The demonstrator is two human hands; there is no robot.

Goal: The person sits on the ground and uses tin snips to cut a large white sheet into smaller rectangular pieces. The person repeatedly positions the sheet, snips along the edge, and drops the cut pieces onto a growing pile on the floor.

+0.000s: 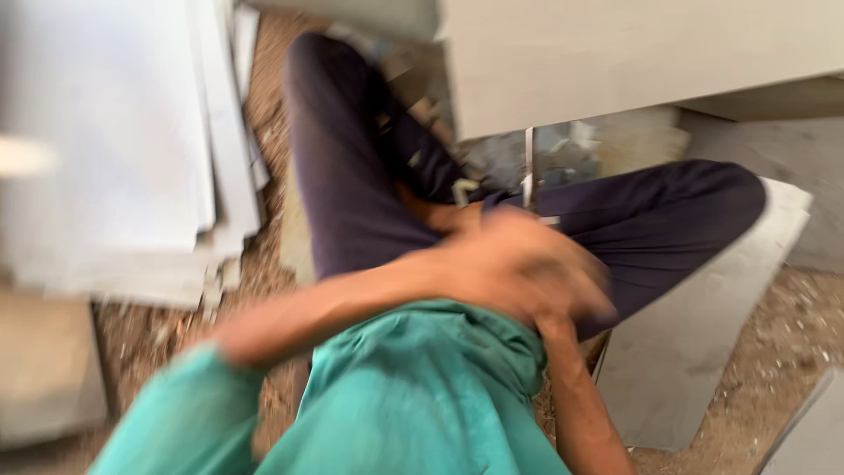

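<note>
Both hands [527, 273] blur together over dark trousers [352, 193]; their grip cannot be told; grey sheets [114, 149] lie left.

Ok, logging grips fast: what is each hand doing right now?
Left hand: motion-blurred, lying over the right wrist; open or closed cannot be told.
Right hand: hidden behind the left hand; cannot be told.
</note>
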